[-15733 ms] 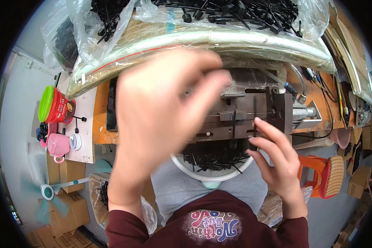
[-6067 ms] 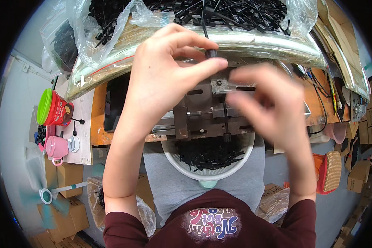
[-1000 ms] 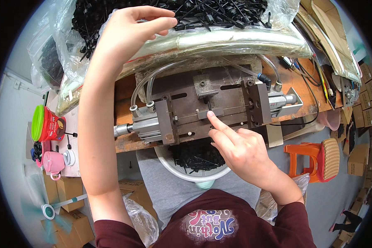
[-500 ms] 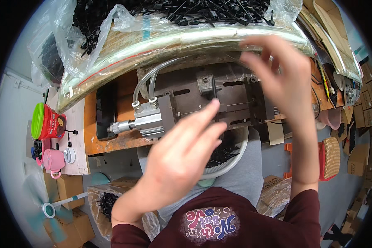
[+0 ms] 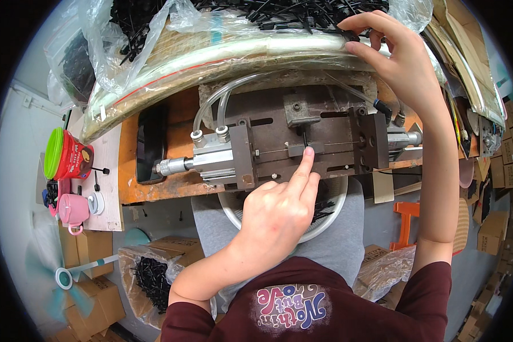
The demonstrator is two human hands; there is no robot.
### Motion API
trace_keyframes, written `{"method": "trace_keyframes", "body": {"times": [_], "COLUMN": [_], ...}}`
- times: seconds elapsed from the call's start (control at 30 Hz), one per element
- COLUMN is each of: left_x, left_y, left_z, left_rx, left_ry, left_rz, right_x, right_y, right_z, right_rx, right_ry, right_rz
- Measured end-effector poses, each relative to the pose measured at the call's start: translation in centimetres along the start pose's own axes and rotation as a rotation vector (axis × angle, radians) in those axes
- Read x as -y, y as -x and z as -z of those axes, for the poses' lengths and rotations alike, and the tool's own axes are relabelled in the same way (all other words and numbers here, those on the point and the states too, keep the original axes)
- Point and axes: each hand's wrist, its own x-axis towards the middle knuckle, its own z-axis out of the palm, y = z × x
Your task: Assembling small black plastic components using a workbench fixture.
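A metal press jig [image 5: 268, 122] with a pneumatic cylinder [image 5: 211, 159] and clear hoses lies on the orange bench. My left hand [image 5: 279, 214] has its index finger stretched out, the tip pressing a small black part [image 5: 305, 139] at the jig's centre; the other fingers are curled. My right hand [image 5: 393, 54] reaches up to the clear bag of black plastic parts [image 5: 239, 11] at the top and pinches one black part [image 5: 347, 34] at the bag's edge. A white basin [image 5: 330, 219] with more black parts rests on my lap under the jig.
A black phone [image 5: 151, 142] lies left of the jig. A red cup with a green lid [image 5: 68, 155] and a pink mug [image 5: 74, 210] stand on the left. A lined box of black parts [image 5: 151, 276], a fan [image 5: 62, 279] and an orange stool [image 5: 407, 219] are on the floor.
My right hand has gone from the jig up to the bag of parts. My left hand has come up from over the basin, and its index finger now rests on the jig's centre.
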Motion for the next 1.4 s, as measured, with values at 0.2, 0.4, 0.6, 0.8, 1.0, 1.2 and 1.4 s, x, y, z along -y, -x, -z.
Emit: {"method": "trace_keyframes", "body": {"times": [0.2, 0.4, 0.6, 0.8, 1.0, 1.2, 1.4], "left_x": [0.4, 4.6, 10.2, 13.2, 13.0, 13.9, 10.2], "left_y": [-1.1, -7.8, -13.8, -16.5, -17.5, -17.1, -12.7], "left_z": [2.1, 6.2, 6.6, 4.9, 5.7, 5.5, 8.4], "left_rx": [0.037, -0.369, -0.401, -0.227, -0.142, -0.135, -0.221], "left_ry": [0.108, 0.209, 0.028, -0.044, -0.026, 0.254, 0.348], "left_rz": [-0.009, -0.052, 0.029, 0.135, 0.16, 0.227, 0.171], "right_x": [-0.8, 4.3, 7.9, 9.9, 10.2, 10.5, 9.1], "right_y": [0.7, 4.8, 12.0, 14.8, 14.0, 13.4, 11.2], "right_z": [1.5, 1.8, -1.5, -4.4, -5.1, -4.5, -2.0], "right_rx": [-0.028, -0.114, -0.062, 0.076, 0.145, 0.181, 0.186], "right_ry": [-0.6, -0.74, -0.326, -0.278, -0.052, 0.002, -0.282], "right_rz": [-0.362, -0.398, 0.008, 0.005, 0.058, 0.086, -0.013]}}
